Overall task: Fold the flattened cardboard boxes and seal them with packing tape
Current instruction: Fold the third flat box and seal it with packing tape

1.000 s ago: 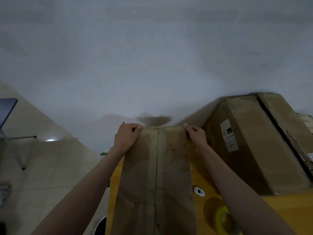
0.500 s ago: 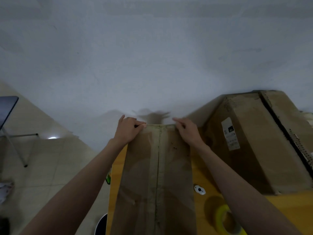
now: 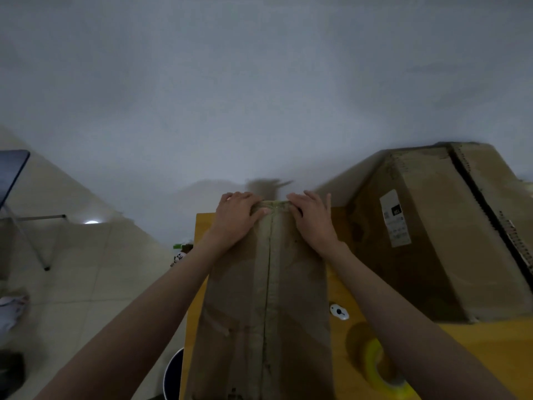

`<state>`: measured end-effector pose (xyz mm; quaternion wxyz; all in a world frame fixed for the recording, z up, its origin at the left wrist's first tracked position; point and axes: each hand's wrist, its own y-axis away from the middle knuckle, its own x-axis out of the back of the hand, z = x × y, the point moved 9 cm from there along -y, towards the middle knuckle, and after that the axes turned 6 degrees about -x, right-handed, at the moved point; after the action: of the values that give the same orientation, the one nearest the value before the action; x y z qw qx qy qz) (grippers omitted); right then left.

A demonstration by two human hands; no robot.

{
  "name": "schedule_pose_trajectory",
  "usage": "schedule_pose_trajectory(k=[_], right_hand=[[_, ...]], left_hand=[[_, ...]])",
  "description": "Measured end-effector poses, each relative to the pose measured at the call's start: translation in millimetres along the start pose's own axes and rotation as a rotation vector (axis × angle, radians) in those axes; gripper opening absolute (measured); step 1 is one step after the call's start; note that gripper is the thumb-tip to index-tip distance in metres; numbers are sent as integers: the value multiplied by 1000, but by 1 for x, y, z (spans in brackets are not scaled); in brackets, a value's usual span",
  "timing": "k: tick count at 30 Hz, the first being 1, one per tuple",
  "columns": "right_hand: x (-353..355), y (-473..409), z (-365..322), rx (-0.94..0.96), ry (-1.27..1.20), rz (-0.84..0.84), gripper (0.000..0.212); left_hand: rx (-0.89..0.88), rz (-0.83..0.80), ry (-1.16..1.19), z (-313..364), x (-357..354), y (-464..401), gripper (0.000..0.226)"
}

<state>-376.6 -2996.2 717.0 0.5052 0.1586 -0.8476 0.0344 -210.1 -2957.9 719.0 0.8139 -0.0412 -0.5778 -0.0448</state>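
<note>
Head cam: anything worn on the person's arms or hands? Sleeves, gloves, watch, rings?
Nothing visible. Left hand and right hand are bare, no gloves. Both forearms are bare as far as the frame's lower edge, no sleeves in view, no watch or wristband. Rings not discernible in the dim picture.

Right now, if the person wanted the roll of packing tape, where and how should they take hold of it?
Probably with the right hand: the tape roll lies flat on the yellow table, just right of the box, under the right forearm. Come from above, thumb in the open core and fingers outside the ring, pinching its wall.
</note>
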Motion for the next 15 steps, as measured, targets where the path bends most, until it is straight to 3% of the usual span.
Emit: schedule_pose_trajectory(k=[5,15], right_hand=[[-21,59,-18,199,376,-53,71],[-50,172,-32,337,492,-192,92]], left_hand=[[-149,-84,-189,34,-17,49,66],[-222,-211,-251,65,-24,181,79]])
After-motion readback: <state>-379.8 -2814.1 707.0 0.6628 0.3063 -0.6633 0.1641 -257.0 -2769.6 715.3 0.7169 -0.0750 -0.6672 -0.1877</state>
